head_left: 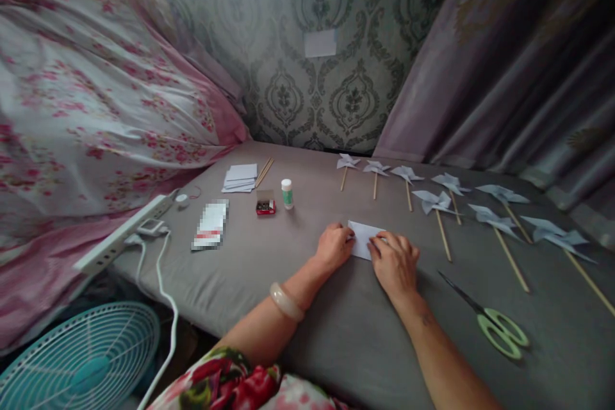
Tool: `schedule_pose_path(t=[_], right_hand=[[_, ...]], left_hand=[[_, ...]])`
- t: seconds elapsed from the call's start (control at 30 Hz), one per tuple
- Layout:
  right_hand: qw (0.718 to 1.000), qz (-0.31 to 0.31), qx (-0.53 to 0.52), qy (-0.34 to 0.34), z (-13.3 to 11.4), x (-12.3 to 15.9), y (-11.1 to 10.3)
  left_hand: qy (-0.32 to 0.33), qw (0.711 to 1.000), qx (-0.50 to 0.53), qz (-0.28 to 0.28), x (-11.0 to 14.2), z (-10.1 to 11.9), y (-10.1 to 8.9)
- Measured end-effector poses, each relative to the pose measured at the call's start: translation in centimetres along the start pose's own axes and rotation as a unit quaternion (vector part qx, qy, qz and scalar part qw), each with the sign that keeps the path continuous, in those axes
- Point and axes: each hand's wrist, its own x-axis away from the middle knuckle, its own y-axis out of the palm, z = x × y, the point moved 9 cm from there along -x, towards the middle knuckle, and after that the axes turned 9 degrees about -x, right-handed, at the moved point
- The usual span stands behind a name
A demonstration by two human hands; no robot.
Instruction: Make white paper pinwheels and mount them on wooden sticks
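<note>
A small white sheet of paper (362, 248) lies on the grey cloth surface between my two hands. My left hand (336, 245) has its fingers bent together at the sheet's left edge. On the right side of the same sheet, my right hand (396, 261) grips it with curled fingers and thumb. Parts of the paper are hidden under the fingers. To the right of my hands lie several white paper pinwheels (436, 202) on wooden sticks. Scissors (500, 327) with green handles rest near my right forearm, blades slightly apart.
At the back left are a stack of white paper (240, 178), wooden sticks (264, 173), a glue bottle (287, 194) and a small red box (266, 206) of dark bits. A blurred-out packet (210, 224), a power strip (125, 234) and a teal fan (91, 359) are at left.
</note>
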Motion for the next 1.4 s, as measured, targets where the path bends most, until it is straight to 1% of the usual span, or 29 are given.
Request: schedule_pose_path(t=[0.1, 0.23, 0.33, 0.4, 0.43, 0.47, 0.5, 0.57, 0.6, 0.7, 0.8, 0.9, 1.03, 1.1, 1.2, 1.3, 1.4], right_hand=[[0.999, -0.017, -0.019, -0.024, -0.7, 0.2, 0.6], [0.999, -0.032, -0.028, -0.034, -0.9, 0.2, 1.1], [0.998, -0.036, -0.031, -0.031, -0.8, 0.2, 1.2], [0.998, -0.034, -0.036, -0.026, -0.7, 0.2, 1.1], [0.998, -0.033, -0.038, -0.023, -0.7, 0.1, 1.1], [0.998, -0.033, -0.040, -0.021, -0.7, 0.1, 1.0], [0.999, -0.032, -0.041, -0.017, -0.7, 0.1, 0.9], [0.999, -0.030, -0.043, -0.010, -0.7, 0.0, 0.8], [0.999, -0.027, -0.045, -0.007, -0.7, 0.0, 0.7], [0.998, -0.007, -0.060, 0.001, -0.6, -0.2, 0.3], [0.997, 0.023, -0.072, 0.007, -0.4, -0.3, -0.3], [0.996, 0.045, -0.074, 0.009, -0.3, -0.3, -0.8], [0.996, 0.060, -0.069, 0.013, -0.3, -0.3, -1.2], [0.995, 0.062, -0.073, 0.013, -0.3, -0.4, -1.2], [0.994, 0.067, -0.089, 0.014, -0.3, -0.4, -1.2], [0.991, 0.076, -0.105, 0.024, -0.2, -0.4, -1.3], [0.989, 0.078, -0.118, 0.032, 0.0, -0.5, -1.4]], left_hand=[[0.000, 1.000, -0.012, 0.006, 0.2, 0.2, -0.4], [0.019, 1.000, -0.013, -0.006, 0.1, 0.5, -0.5], [0.038, 0.998, 0.034, -0.021, -0.2, 0.1, -0.9], [0.025, 0.995, 0.092, -0.020, -0.3, -1.2, -1.8], [0.001, 0.993, 0.119, 0.000, -0.3, -2.4, -2.6], [-0.040, 0.989, 0.140, 0.038, -0.3, -4.0, -3.8], [-0.085, 0.980, 0.153, 0.090, 0.0, -5.8, -5.2], [-0.164, 0.955, 0.149, 0.198, 0.9, -9.3, -8.1], [-0.198, 0.941, 0.140, 0.237, 1.4, -10.8, -9.3], [-0.259, 0.912, 0.078, 0.309, 2.1, -13.6, -11.6], [-0.286, 0.895, 0.034, 0.341, 1.9, -14.8, -12.5], [-0.292, 0.893, 0.015, 0.342, 0.9, -15.1, -12.3], [-0.296, 0.902, 0.006, 0.314, -0.2, -15.0, -11.7], [-0.291, 0.907, -0.003, 0.303, -0.4, -14.7, -11.6], [-0.274, 0.917, -0.012, 0.290, -0.5, -13.6, -11.8], [-0.264, 0.925, -0.008, 0.275, -0.3, -12.0, -11.6], [-0.231, 0.936, 0.054, 0.260, -0.3, -9.9, -10.6]])
